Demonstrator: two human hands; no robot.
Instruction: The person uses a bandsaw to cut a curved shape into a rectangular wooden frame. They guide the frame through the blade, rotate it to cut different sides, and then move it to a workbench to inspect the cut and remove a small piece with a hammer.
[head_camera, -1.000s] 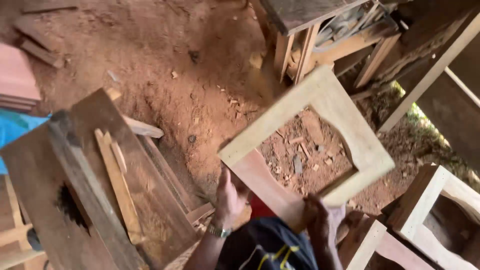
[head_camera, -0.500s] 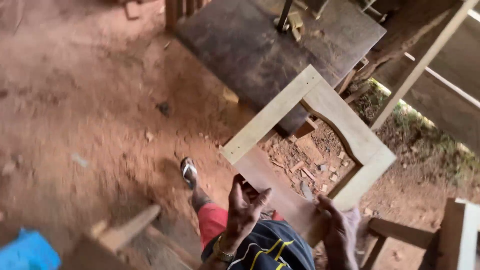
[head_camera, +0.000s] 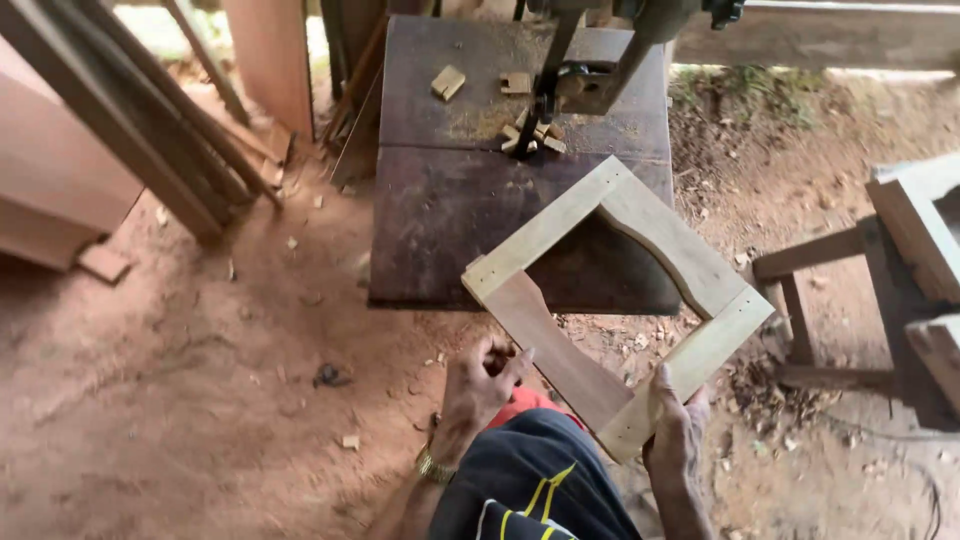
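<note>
A: Left hand (head_camera: 480, 385)?
B: Fingers curled loosely together, just under the frame's (head_camera: 612, 300) reddish rail; whether it touches cannot be told. Wristwatch (head_camera: 433, 466) on that arm.
A: Frame position?
B: Tilted, held in front of the person, its far corner over the dark saw table (head_camera: 440, 190). Offcuts (head_camera: 447, 82) lie on the table.
A: Right hand (head_camera: 675, 435)?
B: Fingers clamped on the frame's near pale rail.

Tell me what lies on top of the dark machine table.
Small wood offcuts lie on the dark table, with more around the saw blade. The wooden frame, held in the right hand, overlaps the table's near right corner, hiding what lies there.
</note>
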